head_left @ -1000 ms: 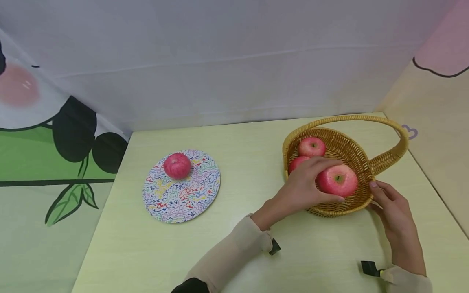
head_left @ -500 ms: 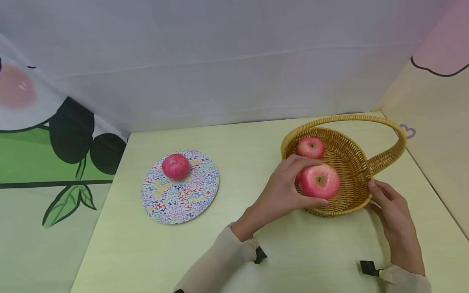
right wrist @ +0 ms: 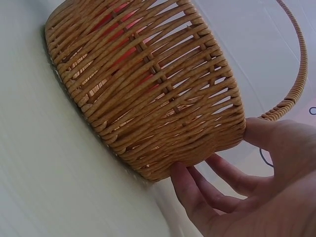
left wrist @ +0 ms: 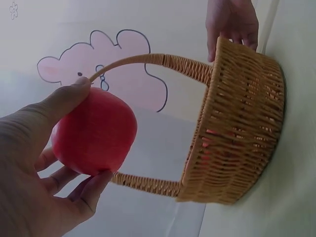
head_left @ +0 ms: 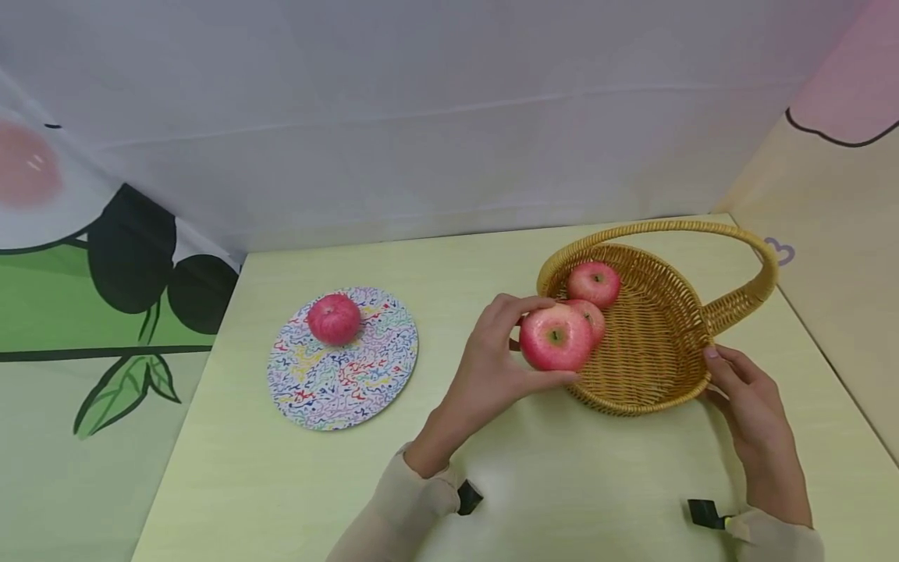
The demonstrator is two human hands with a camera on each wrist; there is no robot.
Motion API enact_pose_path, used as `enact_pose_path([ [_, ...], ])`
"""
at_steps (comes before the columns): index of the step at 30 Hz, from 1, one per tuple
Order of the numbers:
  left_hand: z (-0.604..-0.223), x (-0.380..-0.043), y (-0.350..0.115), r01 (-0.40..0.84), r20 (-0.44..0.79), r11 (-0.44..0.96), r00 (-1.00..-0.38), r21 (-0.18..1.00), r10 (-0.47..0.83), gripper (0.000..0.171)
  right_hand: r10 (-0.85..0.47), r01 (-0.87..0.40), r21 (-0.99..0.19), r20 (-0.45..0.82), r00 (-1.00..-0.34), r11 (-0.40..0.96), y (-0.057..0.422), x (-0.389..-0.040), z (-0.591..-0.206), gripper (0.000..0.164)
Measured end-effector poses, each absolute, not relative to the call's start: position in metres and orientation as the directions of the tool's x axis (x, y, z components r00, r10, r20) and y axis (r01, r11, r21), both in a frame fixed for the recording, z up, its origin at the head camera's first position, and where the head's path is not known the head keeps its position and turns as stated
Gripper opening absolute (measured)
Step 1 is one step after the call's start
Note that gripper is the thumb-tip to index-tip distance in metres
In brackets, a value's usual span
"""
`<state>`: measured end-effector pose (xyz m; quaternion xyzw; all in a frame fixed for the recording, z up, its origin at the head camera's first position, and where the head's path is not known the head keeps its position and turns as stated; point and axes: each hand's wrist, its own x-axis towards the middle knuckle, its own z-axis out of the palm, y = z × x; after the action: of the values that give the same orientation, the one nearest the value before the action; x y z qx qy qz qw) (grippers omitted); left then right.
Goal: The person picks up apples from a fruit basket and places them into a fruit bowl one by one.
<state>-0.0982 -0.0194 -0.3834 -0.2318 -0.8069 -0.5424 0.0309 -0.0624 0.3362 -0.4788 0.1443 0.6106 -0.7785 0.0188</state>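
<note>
My left hand (head_left: 495, 351) grips a red apple (head_left: 556, 337) between thumb and fingers, at the left side of the wicker basket (head_left: 674, 343). In the left wrist view the apple (left wrist: 96, 133) is held up beside the basket's handle, apart from the rim. Two more apples lie inside the basket, one at the back (head_left: 594, 283) and one (head_left: 592, 318) partly hidden behind the held apple. My right hand (head_left: 751, 406) holds the basket's right rim, thumb on top and fingers against the outer wall, as the right wrist view shows.
To the left lies a round plate (head_left: 344, 386) with a multicoloured squiggle pattern, bearing one apple (head_left: 334, 319). The pale tabletop (head_left: 604, 484) meets a light cloth wall (head_left: 449, 172) at the back and a printed panel (head_left: 843, 273) on the right.
My left hand has lifted the apple and carried it left, out over the basket's left edge, uncovering more of the basket's inside. The right hand stays on the rim.
</note>
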Motion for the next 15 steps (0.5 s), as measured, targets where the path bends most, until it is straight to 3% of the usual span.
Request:
enact_pose_path([
  [15,-0.396,-0.104,-0.06,0.287,0.234,0.401,-0.956,0.87,0.178,0.077,0.16,0.243,-0.94,-0.285,-0.945,-0.24,0.337,-0.063,-0.479,0.014],
])
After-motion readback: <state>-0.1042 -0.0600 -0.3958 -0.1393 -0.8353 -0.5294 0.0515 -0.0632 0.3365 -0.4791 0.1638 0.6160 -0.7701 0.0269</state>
